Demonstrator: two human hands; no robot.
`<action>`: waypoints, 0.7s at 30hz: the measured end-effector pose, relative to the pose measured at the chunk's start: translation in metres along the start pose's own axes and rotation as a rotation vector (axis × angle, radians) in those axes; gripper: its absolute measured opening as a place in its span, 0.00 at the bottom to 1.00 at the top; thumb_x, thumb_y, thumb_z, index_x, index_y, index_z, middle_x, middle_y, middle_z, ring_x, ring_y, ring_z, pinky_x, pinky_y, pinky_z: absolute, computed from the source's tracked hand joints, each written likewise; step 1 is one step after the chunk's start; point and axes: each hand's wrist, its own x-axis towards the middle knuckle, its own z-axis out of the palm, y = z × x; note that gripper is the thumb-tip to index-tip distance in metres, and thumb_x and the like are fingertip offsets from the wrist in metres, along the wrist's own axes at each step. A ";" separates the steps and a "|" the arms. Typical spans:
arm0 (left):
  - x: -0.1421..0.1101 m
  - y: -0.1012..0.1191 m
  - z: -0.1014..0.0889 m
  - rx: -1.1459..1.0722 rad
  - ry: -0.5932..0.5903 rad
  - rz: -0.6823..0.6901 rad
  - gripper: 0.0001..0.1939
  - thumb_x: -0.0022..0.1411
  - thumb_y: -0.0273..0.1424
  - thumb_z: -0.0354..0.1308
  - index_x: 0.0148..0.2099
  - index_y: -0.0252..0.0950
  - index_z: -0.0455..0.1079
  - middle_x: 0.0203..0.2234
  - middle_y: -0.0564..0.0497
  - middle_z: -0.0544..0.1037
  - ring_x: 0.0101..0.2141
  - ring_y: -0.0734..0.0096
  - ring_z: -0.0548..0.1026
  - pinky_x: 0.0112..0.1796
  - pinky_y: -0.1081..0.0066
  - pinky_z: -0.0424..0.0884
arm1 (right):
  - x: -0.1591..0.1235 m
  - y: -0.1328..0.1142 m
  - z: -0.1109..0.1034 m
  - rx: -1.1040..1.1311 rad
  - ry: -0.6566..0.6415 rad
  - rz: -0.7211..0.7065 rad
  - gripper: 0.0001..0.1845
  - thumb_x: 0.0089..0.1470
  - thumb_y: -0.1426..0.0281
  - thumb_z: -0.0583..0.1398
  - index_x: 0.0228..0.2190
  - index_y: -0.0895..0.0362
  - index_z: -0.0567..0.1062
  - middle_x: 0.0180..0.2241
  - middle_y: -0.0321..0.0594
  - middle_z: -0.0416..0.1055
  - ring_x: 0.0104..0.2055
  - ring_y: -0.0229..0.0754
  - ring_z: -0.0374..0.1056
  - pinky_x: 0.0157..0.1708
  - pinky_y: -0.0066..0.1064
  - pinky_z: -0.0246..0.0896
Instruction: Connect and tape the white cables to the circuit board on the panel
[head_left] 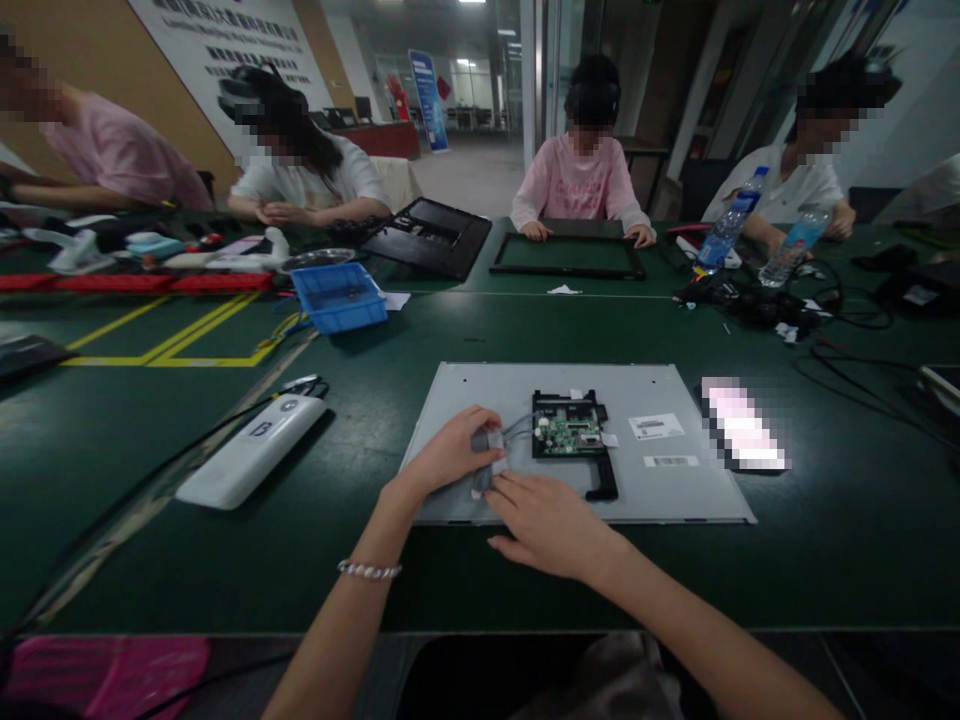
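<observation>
A silver-grey display panel (645, 385) lies flat with its back upward. Mounted on it is a green circuit board (566, 436) in a black plastic frame (604, 478). A grey ribbon cable (520, 427) runs left from the board towards my hands. My left hand (454, 445) is closed on the taped part of this cable, thumb and fingers on either side. My right hand (551, 520) lies low over the panel's front edge, its fingertips touching the cable's lower end and its thumb held apart. The fingers partly hide the cable's end.
A white power bank (251, 450) with a black cord lies left; a phone (744, 425) lies right of the panel. Farther back are a blue bin (341, 298), a black bezel frame (568, 270), water bottles (731, 220) and tangled cables (772, 310). Several people sit opposite.
</observation>
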 end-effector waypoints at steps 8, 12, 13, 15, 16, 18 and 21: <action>-0.002 0.001 -0.005 -0.047 -0.025 -0.009 0.15 0.54 0.31 0.56 0.46 0.39 0.65 0.40 0.50 0.70 0.43 0.64 0.69 0.47 0.63 0.65 | 0.000 -0.002 -0.004 -0.019 -0.019 -0.002 0.23 0.57 0.62 0.53 0.49 0.64 0.65 0.51 0.54 0.65 0.54 0.50 0.61 0.49 0.39 0.61; -0.001 0.001 -0.003 -0.041 -0.020 -0.001 0.13 0.55 0.31 0.56 0.45 0.39 0.65 0.39 0.50 0.70 0.42 0.65 0.69 0.46 0.64 0.65 | -0.001 -0.004 -0.006 -0.018 -0.023 0.000 0.23 0.56 0.62 0.55 0.48 0.64 0.66 0.50 0.54 0.66 0.52 0.51 0.62 0.48 0.39 0.61; 0.000 0.001 -0.002 -0.037 -0.019 0.000 0.13 0.56 0.31 0.56 0.45 0.39 0.65 0.39 0.50 0.70 0.42 0.65 0.69 0.45 0.64 0.65 | -0.001 -0.004 -0.007 -0.012 -0.023 -0.002 0.23 0.56 0.62 0.55 0.48 0.64 0.66 0.50 0.54 0.66 0.52 0.51 0.63 0.48 0.39 0.61; 0.000 -0.001 -0.001 -0.026 -0.014 -0.001 0.12 0.56 0.32 0.56 0.44 0.39 0.65 0.39 0.50 0.70 0.42 0.65 0.69 0.45 0.63 0.65 | 0.000 -0.002 -0.009 0.012 -0.022 0.006 0.21 0.56 0.62 0.54 0.47 0.64 0.66 0.49 0.53 0.67 0.51 0.50 0.64 0.47 0.38 0.62; 0.000 -0.001 -0.001 -0.021 -0.014 0.000 0.12 0.56 0.32 0.56 0.44 0.39 0.65 0.39 0.50 0.70 0.42 0.65 0.69 0.45 0.63 0.65 | 0.001 -0.001 -0.010 0.026 -0.020 0.016 0.20 0.57 0.63 0.54 0.46 0.63 0.67 0.48 0.52 0.68 0.50 0.49 0.65 0.47 0.38 0.62; 0.001 -0.003 -0.001 -0.014 -0.017 0.008 0.12 0.56 0.32 0.57 0.44 0.39 0.65 0.39 0.51 0.70 0.42 0.65 0.69 0.45 0.64 0.65 | 0.004 0.004 -0.010 0.046 -0.012 0.042 0.18 0.58 0.63 0.52 0.46 0.62 0.67 0.46 0.49 0.70 0.48 0.47 0.66 0.47 0.38 0.62; 0.000 -0.004 -0.002 -0.019 -0.022 0.023 0.12 0.55 0.32 0.57 0.43 0.39 0.66 0.39 0.51 0.70 0.41 0.66 0.69 0.45 0.65 0.65 | 0.008 0.010 -0.007 0.034 0.003 0.049 0.20 0.60 0.62 0.51 0.47 0.63 0.67 0.47 0.50 0.69 0.51 0.47 0.64 0.50 0.38 0.60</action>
